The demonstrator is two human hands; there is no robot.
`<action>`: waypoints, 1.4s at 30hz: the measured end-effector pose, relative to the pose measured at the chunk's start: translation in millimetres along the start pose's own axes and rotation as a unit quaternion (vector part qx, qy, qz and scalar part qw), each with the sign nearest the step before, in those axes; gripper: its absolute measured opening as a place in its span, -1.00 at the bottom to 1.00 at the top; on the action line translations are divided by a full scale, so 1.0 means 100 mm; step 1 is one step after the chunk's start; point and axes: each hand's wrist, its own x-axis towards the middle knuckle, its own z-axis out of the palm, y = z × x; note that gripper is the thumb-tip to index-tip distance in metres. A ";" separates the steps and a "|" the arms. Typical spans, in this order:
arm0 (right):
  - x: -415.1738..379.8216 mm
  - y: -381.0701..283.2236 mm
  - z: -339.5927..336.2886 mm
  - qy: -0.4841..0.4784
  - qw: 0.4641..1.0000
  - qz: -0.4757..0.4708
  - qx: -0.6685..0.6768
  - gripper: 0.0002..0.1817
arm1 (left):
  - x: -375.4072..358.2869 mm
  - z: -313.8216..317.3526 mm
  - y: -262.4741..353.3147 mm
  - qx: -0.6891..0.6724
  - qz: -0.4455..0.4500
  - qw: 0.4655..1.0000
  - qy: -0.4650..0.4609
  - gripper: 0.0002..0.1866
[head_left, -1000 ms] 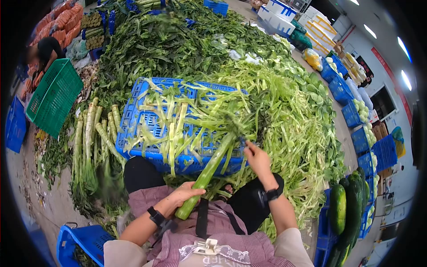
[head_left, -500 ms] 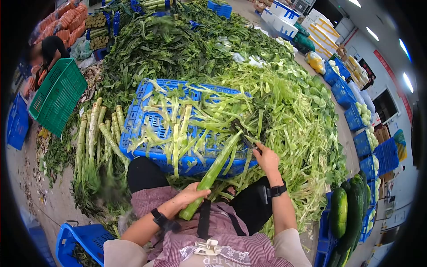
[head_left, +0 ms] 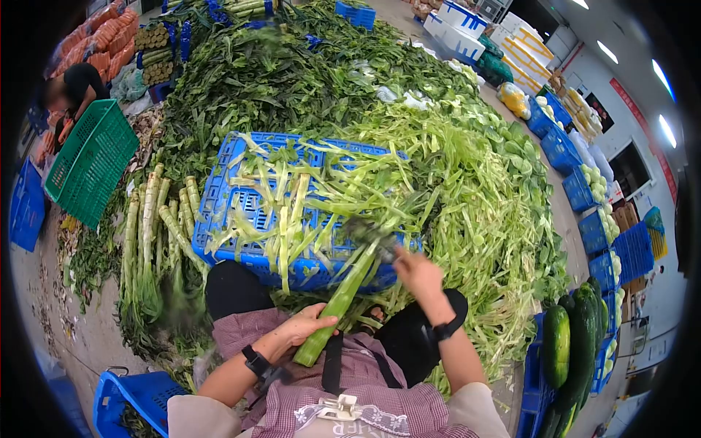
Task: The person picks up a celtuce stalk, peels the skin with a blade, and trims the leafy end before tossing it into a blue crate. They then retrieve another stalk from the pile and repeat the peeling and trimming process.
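My left hand (head_left: 310,325) is closed around the thick lower end of a celtuce stem (head_left: 342,298), which slants up and away over my lap. The stem is pale green and partly peeled. In my right hand (head_left: 421,279) is a dark peeling knife (head_left: 385,250), blurred by motion, at the stem's far end. Beneath that end, an upturned blue crate (head_left: 219,186) is strewn with long peel strips (head_left: 285,248). Several unpeeled celtuce stems (head_left: 150,219) stand on the floor left of the crate.
Leaves (head_left: 270,87) and peelings (head_left: 482,255) are heaped beyond and right of the crate. A person (head_left: 79,91) bends near a green basket (head_left: 95,164) at left. Blue baskets (head_left: 561,153) line the right side; large dark-green gourds (head_left: 580,343) lie near right. A blue basket (head_left: 135,398) sits near left.
My right hand and the peeling knife have moved left and slightly toward me, onto the stem's far end. My left hand keeps hold of the stem, which has shifted slightly.
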 end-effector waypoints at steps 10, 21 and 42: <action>0.29 0.52 -0.11 0.157 0.891 0.255 0.341 -0.61 | 0.05 -0.02 -0.07 0.200 0.138 0.964 0.107 -0.60; -0.64 -0.64 0.10 0.029 0.979 -0.180 0.093 -0.49 | 0.03 -0.07 -0.15 0.182 -0.004 0.982 0.057 -0.61; -0.56 -0.62 0.00 0.033 0.993 -0.103 0.056 -0.54 | -0.17 0.35 0.03 0.499 0.108 0.820 0.260 -0.44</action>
